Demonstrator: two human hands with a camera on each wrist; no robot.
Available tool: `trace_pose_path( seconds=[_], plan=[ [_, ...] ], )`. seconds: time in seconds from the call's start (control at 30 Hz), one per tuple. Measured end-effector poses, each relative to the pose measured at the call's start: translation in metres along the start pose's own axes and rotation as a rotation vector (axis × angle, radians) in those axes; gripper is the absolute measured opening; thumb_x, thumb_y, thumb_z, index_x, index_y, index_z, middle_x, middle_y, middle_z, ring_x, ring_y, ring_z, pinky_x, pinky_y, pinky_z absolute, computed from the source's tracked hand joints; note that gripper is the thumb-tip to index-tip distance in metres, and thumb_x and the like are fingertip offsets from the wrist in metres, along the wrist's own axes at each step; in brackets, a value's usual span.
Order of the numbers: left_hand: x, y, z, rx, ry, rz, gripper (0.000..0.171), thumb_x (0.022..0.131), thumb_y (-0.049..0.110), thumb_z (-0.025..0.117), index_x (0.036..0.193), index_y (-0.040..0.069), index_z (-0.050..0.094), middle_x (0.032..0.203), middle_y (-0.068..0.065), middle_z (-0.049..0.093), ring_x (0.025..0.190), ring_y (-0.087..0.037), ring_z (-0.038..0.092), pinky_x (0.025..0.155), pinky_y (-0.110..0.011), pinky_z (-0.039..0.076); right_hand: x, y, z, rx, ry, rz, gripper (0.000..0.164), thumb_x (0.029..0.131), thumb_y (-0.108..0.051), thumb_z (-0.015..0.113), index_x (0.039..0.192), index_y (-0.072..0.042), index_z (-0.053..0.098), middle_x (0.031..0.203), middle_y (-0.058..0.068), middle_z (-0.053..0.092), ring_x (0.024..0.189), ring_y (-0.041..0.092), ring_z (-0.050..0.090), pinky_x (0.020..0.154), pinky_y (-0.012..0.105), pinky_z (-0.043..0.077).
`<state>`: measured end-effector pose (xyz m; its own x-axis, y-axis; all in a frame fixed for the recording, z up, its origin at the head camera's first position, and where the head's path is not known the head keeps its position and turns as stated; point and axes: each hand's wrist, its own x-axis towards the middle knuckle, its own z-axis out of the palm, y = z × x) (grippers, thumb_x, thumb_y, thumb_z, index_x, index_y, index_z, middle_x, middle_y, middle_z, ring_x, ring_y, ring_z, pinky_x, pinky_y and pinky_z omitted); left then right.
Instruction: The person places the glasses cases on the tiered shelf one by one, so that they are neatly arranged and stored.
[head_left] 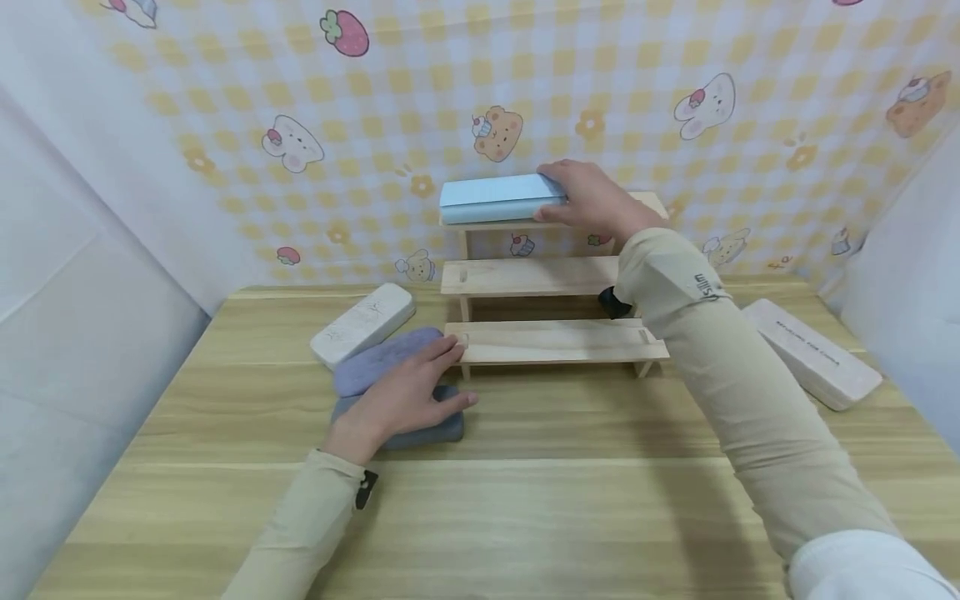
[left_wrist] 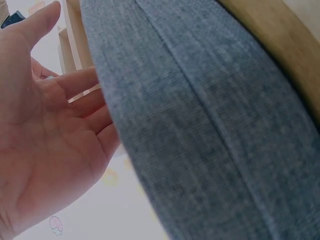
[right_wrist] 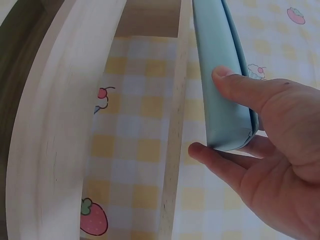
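Left of centre, in the lower frame, the left grip (head_left: pixel 397 402) reaches over a grey case (head_left: pixel 431 434), empty, thumb apart from the fingers. Beyond stands a wooden rack (head_left: pixel 555 342). At upper centre, the right grip (head_left: pixel 592 197) pinches the right end of a light-blue case (head_left: pixel 495 200) at the rack's top tier; whether the tier bears its weight is unclear. Probably light and stiff-shelled but slippery, it is best held across its narrow width. Behind hangs checked cloth (head_left: pixel 600 50).

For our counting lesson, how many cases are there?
5: blue case in the right hand, at the top shelf; white case, purple case and grey case at left; second white case at right. Others may be hidden.
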<state>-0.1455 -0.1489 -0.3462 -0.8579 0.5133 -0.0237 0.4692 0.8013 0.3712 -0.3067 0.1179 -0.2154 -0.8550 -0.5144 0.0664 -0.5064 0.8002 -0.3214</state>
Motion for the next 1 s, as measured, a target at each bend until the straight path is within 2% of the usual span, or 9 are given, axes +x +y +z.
trace_pose_path(
  seconds=[0.33,0.67,0.87,1.0],
  plan=[
    [-0.001,-0.001,0.000,0.022,0.001,-0.013,0.078,0.086,0.055,0.056,0.143,0.005,0.037,0.148,-0.013,0.030,0.133,-0.029,0.031,0.102,-0.044,0.034,0.007,-0.002,0.009,0.055,-0.024,0.024,0.071,0.090,-0.022,0.063,0.144,0.006,0.025,0.144,0.025,0.031,0.130,0.037,0.032,0.108,0.042,0.023],
    [-0.001,-0.002,0.003,0.025,0.014,-0.006,0.077,0.086,0.055,0.056,0.142,0.004,0.038,0.147,-0.013,0.031,0.133,-0.029,0.031,0.102,-0.043,0.034,0.015,0.004,0.018,0.101,-0.030,0.005,0.067,0.089,-0.019,0.064,0.141,0.007,0.030,0.139,0.023,0.039,0.123,0.035,0.039,0.105,0.042,0.029],
    [-0.001,-0.002,0.005,0.029,0.017,0.003,0.078,0.086,0.055,0.055,0.142,0.003,0.038,0.147,-0.013,0.031,0.133,-0.029,0.032,0.101,-0.043,0.035,0.016,0.005,0.020,0.112,-0.059,0.041,0.069,0.090,-0.022,0.063,0.143,0.005,0.029,0.138,0.022,0.040,0.121,0.033,0.040,0.103,0.043,0.030],
    [0.002,-0.001,0.006,0.030,0.019,0.001,0.078,0.087,0.055,0.056,0.142,0.003,0.037,0.148,-0.013,0.030,0.133,-0.029,0.031,0.102,-0.043,0.035,0.015,0.006,0.017,0.143,-0.046,0.031,0.061,0.090,-0.021,0.062,0.139,0.005,0.036,0.131,0.021,0.046,0.113,0.031,0.044,0.098,0.043,0.033]
  ],
)
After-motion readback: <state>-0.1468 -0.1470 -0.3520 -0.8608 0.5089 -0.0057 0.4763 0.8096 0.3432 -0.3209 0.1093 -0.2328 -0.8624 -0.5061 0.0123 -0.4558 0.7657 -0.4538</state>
